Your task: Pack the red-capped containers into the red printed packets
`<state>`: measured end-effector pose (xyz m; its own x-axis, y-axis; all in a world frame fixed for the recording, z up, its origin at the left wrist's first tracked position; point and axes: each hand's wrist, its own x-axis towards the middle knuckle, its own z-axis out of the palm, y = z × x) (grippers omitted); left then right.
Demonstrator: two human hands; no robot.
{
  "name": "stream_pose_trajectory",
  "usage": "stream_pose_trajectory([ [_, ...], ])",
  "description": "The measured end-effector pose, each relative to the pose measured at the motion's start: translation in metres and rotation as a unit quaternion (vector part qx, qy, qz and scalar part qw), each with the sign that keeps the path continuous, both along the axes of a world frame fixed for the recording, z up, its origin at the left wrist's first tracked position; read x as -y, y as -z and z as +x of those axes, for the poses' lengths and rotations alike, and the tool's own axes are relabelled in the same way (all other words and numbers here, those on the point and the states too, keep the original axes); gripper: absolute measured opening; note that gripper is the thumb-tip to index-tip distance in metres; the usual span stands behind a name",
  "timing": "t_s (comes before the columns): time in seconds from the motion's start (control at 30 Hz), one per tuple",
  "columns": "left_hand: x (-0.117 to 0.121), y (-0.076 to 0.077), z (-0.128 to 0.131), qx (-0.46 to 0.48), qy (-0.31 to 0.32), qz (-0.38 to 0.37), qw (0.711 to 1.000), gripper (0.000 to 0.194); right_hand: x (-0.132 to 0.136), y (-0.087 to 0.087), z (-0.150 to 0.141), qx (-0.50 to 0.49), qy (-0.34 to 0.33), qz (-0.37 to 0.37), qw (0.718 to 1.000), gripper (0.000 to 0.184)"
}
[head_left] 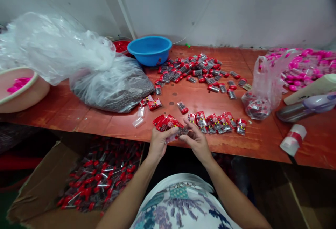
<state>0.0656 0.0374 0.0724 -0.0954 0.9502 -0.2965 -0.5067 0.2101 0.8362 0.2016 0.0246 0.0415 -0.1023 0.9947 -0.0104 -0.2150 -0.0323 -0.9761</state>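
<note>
The frame is crossed from side to side by the table [262, 141]. On it, left of centre, a bulging bag [112, 85] of grey beads is set, its weight apparently borne by its flattened base. At lower left, red-capped tubes are held in a box [39, 180], tucked below the edge, perhaps so that the top is left freer. Behind, a blue basin [149, 50] is placed beside a pile [194, 68] of similar tubes. At lower centre, red packets — the held packets [166, 121] — are fanned over the table's front edge; they are gripped by the left hand [159, 141], while their right end is pinched between thumb and fingers of the right hand [198, 143], seemingly to keep it steady. More packets are lined up within easy reach to the right; two clear sleeves [138, 122] are left nearby.
</note>
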Motion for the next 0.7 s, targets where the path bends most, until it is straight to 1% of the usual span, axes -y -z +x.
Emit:
stream_pose_trajectory([
  [0.1, 0.001, 0.002, 0.004, -0.006, 0.043, -0.026, 0.999, 0.023, -0.007, 0.000, 0.003, 0.106, -0.024, 0.052, 0.993, 0.046],
  [0.17, 0.001, 0.005, 0.005, 0.010, 0.051, -0.044, 0.998, 0.024, -0.012, 0.001, 0.004, 0.132, -0.028, 0.060, 0.989, 0.041],
  [0.23, -0.001, 0.011, 0.002, 0.037, 0.036, -0.059, 0.997, 0.031, -0.016, 0.004, 0.010, 0.137, -0.018, 0.052, 0.989, 0.039],
  [0.3, -0.004, 0.017, -0.006, 0.061, 0.004, -0.076, 0.995, 0.039, -0.020, 0.008, 0.022, 0.164, 0.025, 0.042, 0.985, 0.037],
  [0.33, -0.005, 0.020, -0.010, 0.068, -0.014, -0.082, 0.994, 0.042, -0.023, 0.009, 0.029, 0.199, 0.061, 0.042, 0.977, 0.037],
  [0.37, -0.007, 0.022, -0.014, 0.072, -0.030, -0.085, 0.993, 0.044, -0.025, 0.009, 0.035, 0.247, 0.104, 0.048, 0.962, 0.039],
  [0.43, -0.011, 0.026, -0.021, 0.078, -0.046, -0.083, 0.992, 0.044, -0.031, 0.007, 0.040, 0.349, 0.178, 0.080, 0.917, 0.043],
  [0.47, -0.013, 0.027, -0.023, 0.083, -0.052, -0.076, 0.992, 0.043, -0.033, 0.005, 0.038, 0.381, 0.187, 0.099, 0.900, 0.043],
  [0.5, -0.015, 0.028, -0.024, 0.088, -0.061, -0.069, 0.992, 0.044, -0.036, 0.002, 0.031, 0.391, 0.170, 0.116, 0.897, 0.041],
  [0.53, -0.017, 0.029, -0.025, 0.092, -0.071, -0.063, 0.991, 0.045, -0.038, -0.001, 0.020, 0.381, 0.128, 0.127, 0.907, 0.038],
  [0.6, -0.023, 0.030, -0.027, 0.099, -0.095, -0.049, 0.989, 0.046, -0.044, -0.004, -0.008, 0.317, 0.011, 0.130, 0.939, 0.030],
  [0.63, -0.027, 0.030, -0.029, 0.100, -0.108, -0.042, 0.988, 0.045, -0.047, -0.005, -0.023, 0.282, -0.034, 0.127, 0.950, 0.027],
  [0.7, -0.034, 0.030, -0.036, 0.097, -0.135, -0.026, 0.986, 0.037, -0.057, -0.005, -0.050, 0.232, -0.085, 0.126, 0.961, 0.026],
])
